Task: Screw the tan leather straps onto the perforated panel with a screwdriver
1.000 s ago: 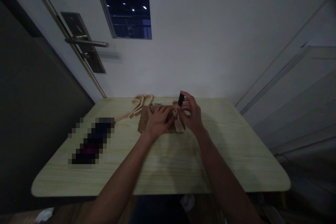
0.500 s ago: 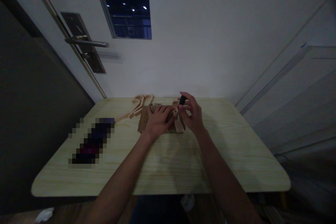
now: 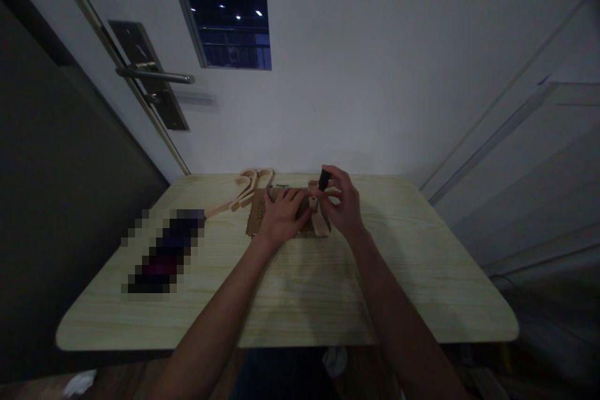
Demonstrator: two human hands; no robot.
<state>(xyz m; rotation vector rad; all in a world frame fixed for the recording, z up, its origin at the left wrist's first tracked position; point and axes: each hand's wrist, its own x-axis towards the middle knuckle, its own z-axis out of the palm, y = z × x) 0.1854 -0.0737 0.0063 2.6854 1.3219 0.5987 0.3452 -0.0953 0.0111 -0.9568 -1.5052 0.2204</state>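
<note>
My left hand (image 3: pixel 284 215) lies flat with its fingers stretched out, pressing on a brown board (image 3: pixel 255 215) that has rows of small marks or holes. At the board's right end is a pale curved wooden piece (image 3: pixel 320 225), close to my left fingertips. My right hand (image 3: pixel 344 203) is closed around the black handle of a small screwdriver (image 3: pixel 324 179), held nearly upright over the wooden piece. Its tip is hidden by the fingers, so I cannot tell whether it touches the wood.
Curved wooden pieces (image 3: pixel 248 186) lie behind and left of the board, beside small thin items (image 3: pixel 282 186), perhaps screws. A blurred-out dark object (image 3: pixel 169 253) lies at left on the light wood table (image 3: pixel 300 300). Behind stands a white door (image 3: pixel 356 75) with a metal handle (image 3: pixel 159 77).
The screwdriver has tilted a little and its handle has shifted slightly left in my right fingers. My left hand and the board have stayed in place.
</note>
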